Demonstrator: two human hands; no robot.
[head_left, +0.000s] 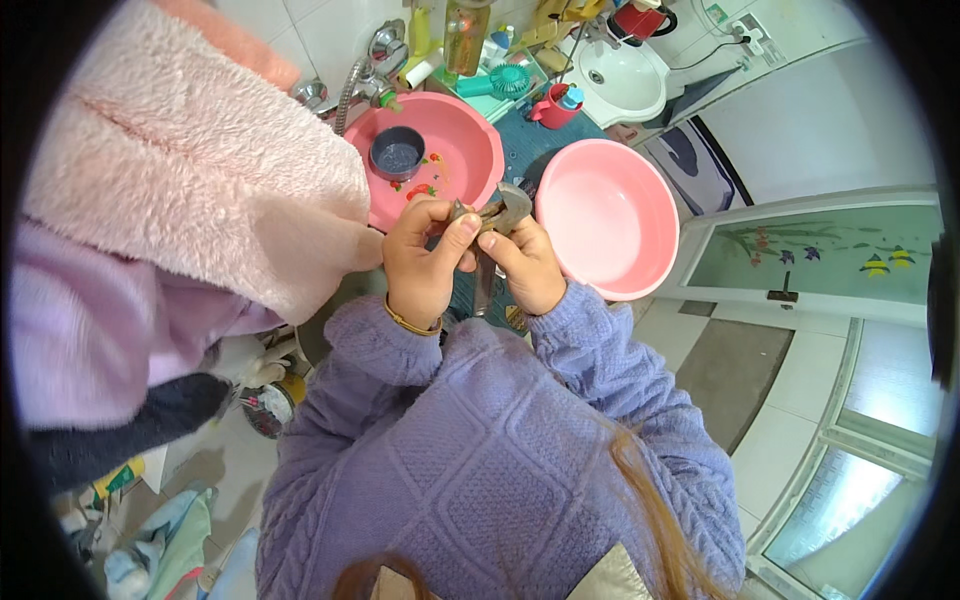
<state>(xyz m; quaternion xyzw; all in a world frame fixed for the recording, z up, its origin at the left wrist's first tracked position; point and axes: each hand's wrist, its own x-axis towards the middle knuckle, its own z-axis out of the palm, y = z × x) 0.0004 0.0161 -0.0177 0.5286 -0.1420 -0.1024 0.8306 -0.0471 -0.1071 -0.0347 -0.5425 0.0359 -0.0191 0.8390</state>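
My two hands meet in front of my chest, above the blue surface. Between the fingers and thumb of my left hand [422,262] is a small dark pointed thing [458,209], mostly covered by the fingertips; its kind cannot be made out. My right hand [527,266] is closed on a pliers-like metal tool [514,206] with a curved grey head. One flat metal handle [485,288] of it hangs below the fingers. The tool's head is close against the left fingertips. Just beyond my left hand, a dark round bowl [398,153] sits in a pink basin [470,130].
A second, lighter pink basin [608,220] stands to the right of my hands. Farther back are a red mug [556,106], a green handheld fan [508,82], a wall tap [385,50] and a white washbasin [625,85]. Fluffy pink cloth [200,150] hangs close on the left.
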